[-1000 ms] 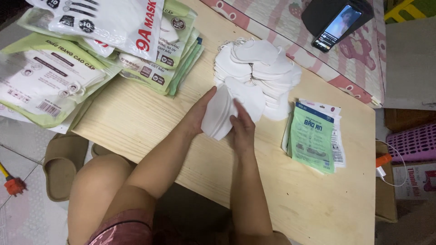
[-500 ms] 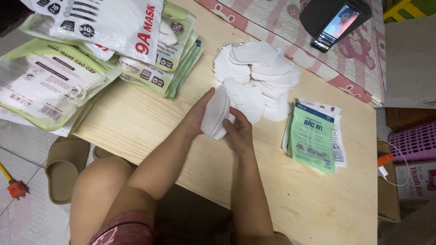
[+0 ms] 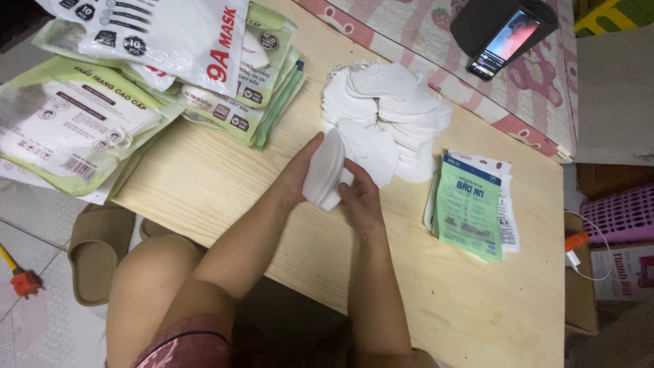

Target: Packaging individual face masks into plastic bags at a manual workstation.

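Both hands hold a small stack of folded white face masks [image 3: 324, 170] on edge over a pale wooden table [image 3: 225, 197]. My left hand [image 3: 298, 174] grips the stack's left side with the thumb up along it. My right hand [image 3: 359, 195] pinches the stack's lower right corner. Just beyond the hands lies a loose heap of white masks [image 3: 385, 112]. A short pile of flat green-and-white pouches [image 3: 470, 204] lies to the right of my right hand.
Stacks of filled green-and-white mask packets [image 3: 259, 88] and larger white bags [image 3: 170, 34] crowd the table's far left. A phone [image 3: 504, 41] with a lit screen rests on pink patterned fabric beyond. Sandals [image 3: 95, 252] lie on the floor at left. A pink basket [image 3: 620, 211] stands right.
The stack in my hands has been turned more upright and squared. Both hands stay in nearly the same spot near the heap.
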